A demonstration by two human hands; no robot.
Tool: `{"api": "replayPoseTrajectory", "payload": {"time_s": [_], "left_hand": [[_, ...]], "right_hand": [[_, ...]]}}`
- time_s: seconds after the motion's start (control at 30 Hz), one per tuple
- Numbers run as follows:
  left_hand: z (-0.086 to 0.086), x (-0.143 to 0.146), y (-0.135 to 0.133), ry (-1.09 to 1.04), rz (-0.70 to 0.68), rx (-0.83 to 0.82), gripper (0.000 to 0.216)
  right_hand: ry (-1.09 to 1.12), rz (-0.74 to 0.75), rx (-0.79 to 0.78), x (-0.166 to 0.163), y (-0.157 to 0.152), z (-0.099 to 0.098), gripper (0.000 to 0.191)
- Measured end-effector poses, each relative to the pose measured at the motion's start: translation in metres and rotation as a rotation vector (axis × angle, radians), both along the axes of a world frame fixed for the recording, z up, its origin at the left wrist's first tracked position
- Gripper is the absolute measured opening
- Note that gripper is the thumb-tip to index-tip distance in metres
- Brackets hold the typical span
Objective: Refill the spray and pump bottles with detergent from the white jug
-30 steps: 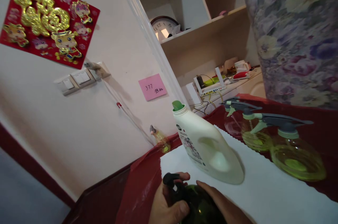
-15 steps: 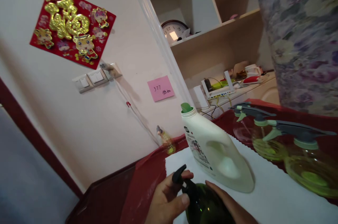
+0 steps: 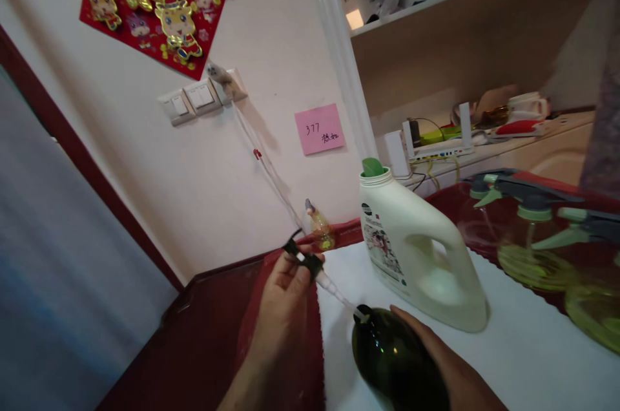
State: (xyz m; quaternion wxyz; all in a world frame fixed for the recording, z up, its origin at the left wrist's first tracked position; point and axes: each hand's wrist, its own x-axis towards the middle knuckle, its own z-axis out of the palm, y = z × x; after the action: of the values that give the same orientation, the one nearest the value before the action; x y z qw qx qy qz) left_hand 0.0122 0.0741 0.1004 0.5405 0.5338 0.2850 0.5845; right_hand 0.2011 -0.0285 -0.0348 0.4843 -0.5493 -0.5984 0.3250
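Between its fingertips my left hand (image 3: pixel 287 285) pinches the black head of a pump dispenser (image 3: pixel 310 261). The pump's clear tube slants down to the right, its lower end in the mouth of a dark green bottle (image 3: pixel 394 359). My right hand (image 3: pixel 436 349) wraps the bottle's right side, most of its fingers hidden behind the glassy body. The bottle tilts toward the left. Just beyond stands a large pale green detergent jug (image 3: pixel 421 256), uncapped, with a green spout showing at its neck.
A white sheet (image 3: pixel 349 359) lies on the red-covered table (image 3: pixel 256 314). Several spray bottles with yellowish liquid (image 3: pixel 530 262) stand at right. A small spray bottle (image 3: pixel 322 230) sits by the wall. A router (image 3: pixel 438 149) rests on the shelf behind.
My left hand has drawn the pump up and left out of the bottle's neck, exposing its tube. The bottle stays in my right hand. The camera view has shifted.
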Motion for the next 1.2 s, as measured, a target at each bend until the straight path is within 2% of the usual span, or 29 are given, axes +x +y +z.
{"api": "replayPoseTrajectory", "payload": {"time_s": [0.17,0.27,0.37,0.5,0.57,0.7,0.87,1.0,1.1,1.2], "left_hand": [[0.025,-0.021,0.011,-0.016,0.167,0.041,0.045],[0.030,-0.037,0.025,-0.034,0.211,0.045,0.043],[0.021,-0.054,0.046,0.122,0.262,0.109,0.040],[-0.001,-0.071,0.073,0.664,0.367,0.339,0.032],[-0.010,-0.074,0.079,0.890,0.390,0.410,0.029],[-0.027,-0.074,0.083,1.118,0.351,0.464,0.027],[-0.052,-0.080,0.090,1.274,0.282,0.479,0.023],[-0.065,-0.087,0.097,1.308,0.227,0.447,0.014],[-0.060,-0.084,0.097,1.320,0.198,0.425,0.023],[-0.043,-0.072,0.086,1.318,0.166,0.436,0.037]], "right_hand": [[-0.046,0.044,-0.007,0.005,-0.002,0.001,0.098],[-0.045,0.065,-0.030,0.005,-0.001,-0.002,0.099],[-0.059,0.062,-0.062,0.004,-0.001,-0.004,0.101],[-0.046,0.050,-0.046,0.003,-0.001,-0.007,0.100],[-0.016,0.068,-0.004,0.003,-0.001,-0.009,0.098],[0.006,0.104,0.008,0.005,-0.002,-0.008,0.098],[0.024,0.097,-0.065,0.002,-0.005,0.000,0.101],[-0.067,-0.002,-0.091,0.000,-0.003,0.009,0.102],[-0.107,-0.047,-0.096,0.000,0.000,0.013,0.103],[-0.068,-0.020,-0.111,-0.002,0.001,0.014,0.105]]}}
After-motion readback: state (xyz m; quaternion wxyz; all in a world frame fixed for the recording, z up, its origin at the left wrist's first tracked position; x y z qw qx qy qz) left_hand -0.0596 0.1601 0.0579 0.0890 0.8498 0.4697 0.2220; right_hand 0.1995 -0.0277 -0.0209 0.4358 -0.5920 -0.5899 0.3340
